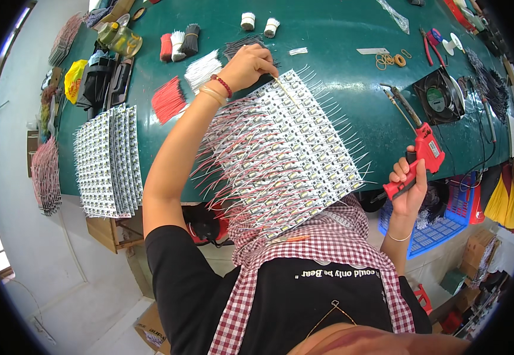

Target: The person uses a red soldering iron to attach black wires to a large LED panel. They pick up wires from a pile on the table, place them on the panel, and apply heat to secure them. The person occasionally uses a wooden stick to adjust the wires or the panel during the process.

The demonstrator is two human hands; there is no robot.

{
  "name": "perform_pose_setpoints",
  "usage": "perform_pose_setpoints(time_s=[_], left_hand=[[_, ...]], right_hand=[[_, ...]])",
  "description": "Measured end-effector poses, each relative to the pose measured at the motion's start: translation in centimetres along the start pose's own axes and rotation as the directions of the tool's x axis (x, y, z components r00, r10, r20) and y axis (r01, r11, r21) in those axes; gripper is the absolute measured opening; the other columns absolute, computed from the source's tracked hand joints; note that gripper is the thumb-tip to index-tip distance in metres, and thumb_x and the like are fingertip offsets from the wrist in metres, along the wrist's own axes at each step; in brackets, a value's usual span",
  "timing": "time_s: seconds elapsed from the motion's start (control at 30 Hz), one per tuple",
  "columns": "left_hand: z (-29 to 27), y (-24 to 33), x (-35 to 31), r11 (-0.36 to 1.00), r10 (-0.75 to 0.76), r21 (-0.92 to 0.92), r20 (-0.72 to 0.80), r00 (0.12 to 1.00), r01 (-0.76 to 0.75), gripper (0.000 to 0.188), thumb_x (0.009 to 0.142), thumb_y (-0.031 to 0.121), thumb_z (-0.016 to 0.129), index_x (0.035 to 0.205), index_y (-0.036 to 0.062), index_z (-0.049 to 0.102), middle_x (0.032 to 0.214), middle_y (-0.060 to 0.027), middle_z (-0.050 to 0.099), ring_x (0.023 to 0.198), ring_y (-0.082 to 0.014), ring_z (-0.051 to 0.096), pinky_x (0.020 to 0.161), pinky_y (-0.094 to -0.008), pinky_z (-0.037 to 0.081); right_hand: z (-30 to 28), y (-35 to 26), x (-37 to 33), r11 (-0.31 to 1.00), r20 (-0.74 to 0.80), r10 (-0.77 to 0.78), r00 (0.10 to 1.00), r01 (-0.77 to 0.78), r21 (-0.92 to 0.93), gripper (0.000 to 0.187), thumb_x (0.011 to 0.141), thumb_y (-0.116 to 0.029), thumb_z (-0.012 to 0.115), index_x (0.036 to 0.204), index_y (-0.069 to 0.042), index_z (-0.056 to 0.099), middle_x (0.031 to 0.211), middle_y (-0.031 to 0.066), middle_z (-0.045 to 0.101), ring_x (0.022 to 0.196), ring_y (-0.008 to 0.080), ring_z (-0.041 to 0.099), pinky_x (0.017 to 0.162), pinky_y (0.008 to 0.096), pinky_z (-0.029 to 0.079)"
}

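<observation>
My left hand [248, 65] reaches over the green table [340, 35], fingers pinched on a thin pale wire [285, 90] that slants down onto the far end of a row of white circuit strips [280, 148]. The strips lie side by side with red and white leads sticking out of both ends. My right hand [408, 183] is off the table's near edge, gripping a red soldering gun [424, 151] whose long metal tip [396, 97] points away over the table, to the right of the strips.
A second batch of white strips [109, 160] lies at the left. Bundles of red wire [168, 99], white wire [202, 70] and black wire sit behind my left hand. A small black fan [440, 97], red-handled pliers [429, 44] and rubber bands [390, 59] are on the right. A blue basket [431, 234] hangs below the table edge.
</observation>
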State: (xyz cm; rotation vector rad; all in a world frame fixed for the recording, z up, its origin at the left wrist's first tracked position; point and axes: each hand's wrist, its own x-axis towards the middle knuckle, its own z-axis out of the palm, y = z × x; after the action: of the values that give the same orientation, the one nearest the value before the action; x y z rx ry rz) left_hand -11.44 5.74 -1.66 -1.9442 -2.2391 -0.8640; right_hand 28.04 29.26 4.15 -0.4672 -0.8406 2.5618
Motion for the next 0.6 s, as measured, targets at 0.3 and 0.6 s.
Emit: perform_pose_setpoints(time_s=[0.3, 0.6], left_hand=[[0.3, 1.4, 0.6, 1.000, -0.013, 0.016, 0.053, 0.999, 0.012, 0.022, 0.079, 0.005, 0.064, 0.084, 0.0226, 0.076, 0.085, 0.0052, 0.058, 0.090, -0.0178, 0.052, 0.092, -0.0339, 0.037], [0.6, 1.8, 0.7, 0.999, 0.003, -0.050, 0.076, 0.997, 0.001, 0.022, 0.076, 0.001, 0.065, 0.086, 0.0180, 0.075, 0.085, 0.0030, 0.058, 0.088, -0.0209, 0.051, 0.084, -0.0333, 0.042]], right_hand=[[-0.1, 0.0, 0.0, 1.000, -0.006, 0.003, 1.000, -0.003, -0.002, 0.042, 0.100, -0.032, 0.051, 0.129, -0.003, 0.045, 0.081, 0.0053, 0.051, 0.068, 0.0118, 0.048, 0.063, 0.0266, 0.045], [0.1, 0.1, -0.2, 1.000, -0.027, -0.010, 1.000, 0.010, -0.014, 0.041, 0.100, -0.032, 0.051, 0.128, -0.003, 0.045, 0.080, 0.0053, 0.051, 0.067, 0.0116, 0.048, 0.062, 0.0263, 0.044]])
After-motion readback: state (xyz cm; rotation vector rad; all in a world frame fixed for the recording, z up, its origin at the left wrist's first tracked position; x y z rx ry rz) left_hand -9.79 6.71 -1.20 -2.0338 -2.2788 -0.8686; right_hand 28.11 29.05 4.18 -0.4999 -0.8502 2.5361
